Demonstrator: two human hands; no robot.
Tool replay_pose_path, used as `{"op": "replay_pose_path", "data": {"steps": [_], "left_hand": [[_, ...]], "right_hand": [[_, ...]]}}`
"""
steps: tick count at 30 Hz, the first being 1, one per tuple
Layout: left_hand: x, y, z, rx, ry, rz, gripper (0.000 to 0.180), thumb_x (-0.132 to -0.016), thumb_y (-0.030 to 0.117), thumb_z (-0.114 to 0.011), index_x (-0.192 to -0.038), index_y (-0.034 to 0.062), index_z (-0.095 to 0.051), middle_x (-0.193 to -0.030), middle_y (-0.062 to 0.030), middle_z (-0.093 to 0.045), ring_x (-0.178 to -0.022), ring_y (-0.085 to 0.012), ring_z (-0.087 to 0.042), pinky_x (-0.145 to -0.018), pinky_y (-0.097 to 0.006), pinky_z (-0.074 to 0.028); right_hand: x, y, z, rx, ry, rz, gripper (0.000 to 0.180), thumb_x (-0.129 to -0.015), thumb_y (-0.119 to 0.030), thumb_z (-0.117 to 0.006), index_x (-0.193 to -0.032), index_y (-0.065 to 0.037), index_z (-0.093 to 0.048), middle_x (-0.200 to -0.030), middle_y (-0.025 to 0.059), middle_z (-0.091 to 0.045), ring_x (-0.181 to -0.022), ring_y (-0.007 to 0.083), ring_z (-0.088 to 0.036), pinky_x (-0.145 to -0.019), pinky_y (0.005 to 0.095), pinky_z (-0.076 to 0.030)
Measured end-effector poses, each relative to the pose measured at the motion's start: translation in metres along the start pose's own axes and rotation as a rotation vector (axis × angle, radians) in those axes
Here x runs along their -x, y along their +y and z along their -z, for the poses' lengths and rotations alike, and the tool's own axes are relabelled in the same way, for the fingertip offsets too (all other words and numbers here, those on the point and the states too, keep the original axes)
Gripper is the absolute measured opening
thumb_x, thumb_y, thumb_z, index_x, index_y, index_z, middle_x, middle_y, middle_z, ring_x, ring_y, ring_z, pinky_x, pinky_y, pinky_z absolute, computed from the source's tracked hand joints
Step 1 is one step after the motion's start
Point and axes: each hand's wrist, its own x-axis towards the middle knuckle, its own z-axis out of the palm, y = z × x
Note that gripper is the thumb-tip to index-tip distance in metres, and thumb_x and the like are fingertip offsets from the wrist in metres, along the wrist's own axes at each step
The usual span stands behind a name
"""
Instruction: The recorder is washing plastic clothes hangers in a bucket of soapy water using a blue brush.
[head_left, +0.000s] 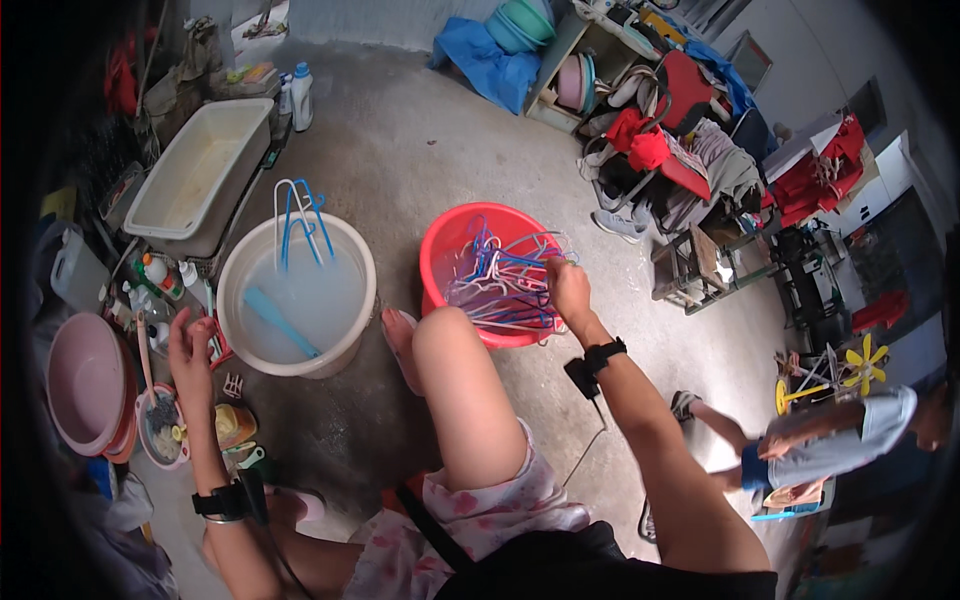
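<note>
My right hand [570, 290] is at the right rim of a red basin [432, 283], its fingers closed on a clothes hanger among a heap of blue, white and grey hangers [490, 262]. The exact part it grips is partly hidden by my fingers. My left hand [192, 350] is raised in the air beside a cream tub [232, 325], fingers apart and holding nothing. Cloudy water fills that tub. Blue and white hangers [300, 225] lean up out of its far side, and a blue brush-like tool [280, 322] lies slanting in the water.
Left of me stand pink basins [85, 370], several bottles [160, 275] and a small pink bowl [163, 430]. A long cream trough [180, 215] is behind them. Cluttered shelves and a red chair [685, 100] fill the far right. Another person [840, 440] is at the right.
</note>
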Motion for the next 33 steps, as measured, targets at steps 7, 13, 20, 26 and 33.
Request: {"op": "replay_pose_path", "data": {"steps": [7, 13, 20, 26, 33], "left_hand": [[0.003, 0.002, 0.007, -0.004, 0.005, 0.012, 0.041, -0.094, 0.020, -0.051, -0.129, 0.0020, -0.039, -0.101, -0.0032, -0.062, -0.087, -0.0085, -0.057, -0.065, -0.019, -0.041], [0.007, 0.004, 0.007, 0.005, -0.021, 0.008, 0.043, -0.094, 0.021, -0.051, -0.130, 0.0020, -0.039, -0.103, -0.0057, -0.062, -0.088, -0.0113, -0.058, -0.069, -0.021, -0.043], [0.005, 0.008, 0.004, -0.022, -0.017, 0.015, 0.042, -0.094, 0.021, -0.052, -0.130, 0.0015, -0.040, -0.101, -0.0070, -0.062, -0.089, -0.0125, -0.058, -0.074, -0.022, -0.044], [0.010, -0.002, 0.007, 0.048, -0.045, 0.050, 0.043, -0.094, 0.020, -0.051, -0.131, 0.0020, -0.037, -0.103, -0.0067, -0.061, -0.089, -0.0124, -0.059, -0.075, -0.022, -0.045], [0.009, 0.001, 0.004, 0.006, -0.049, 0.088, 0.043, -0.095, 0.018, -0.049, -0.133, 0.0031, -0.034, -0.102, -0.0065, -0.061, -0.089, -0.0127, -0.058, -0.077, -0.025, -0.048]], "right_hand": [[-0.024, -0.027, 0.025, 0.058, -0.316, 0.136, 0.020, -0.081, -0.021, -0.057, -0.077, -0.003, -0.064, -0.076, 0.0220, -0.063, -0.072, 0.0399, -0.062, -0.064, 0.0494, -0.050], [-0.025, -0.050, 0.090, 0.033, -0.177, 0.234, 0.018, -0.084, -0.020, -0.056, -0.078, -0.005, -0.064, -0.073, 0.0194, -0.062, -0.069, 0.0395, -0.060, -0.062, 0.0475, -0.049], [-0.033, -0.025, 0.064, 0.135, -0.276, 0.208, 0.015, -0.082, -0.013, -0.055, -0.086, -0.005, -0.066, -0.081, 0.0179, -0.065, -0.074, 0.0359, -0.063, -0.063, 0.0451, -0.051], [-0.008, -0.006, -0.015, 0.292, -0.493, -0.082, 0.027, -0.083, -0.029, -0.055, -0.088, -0.006, -0.067, -0.087, 0.0215, -0.065, -0.079, 0.0372, -0.064, -0.068, 0.0462, -0.052], [0.009, 0.003, -0.034, 0.262, -0.550, -0.141, 0.038, -0.088, -0.037, -0.045, -0.093, -0.007, -0.066, -0.091, 0.0198, -0.065, -0.086, 0.0373, -0.063, -0.074, 0.0465, -0.050]]}}
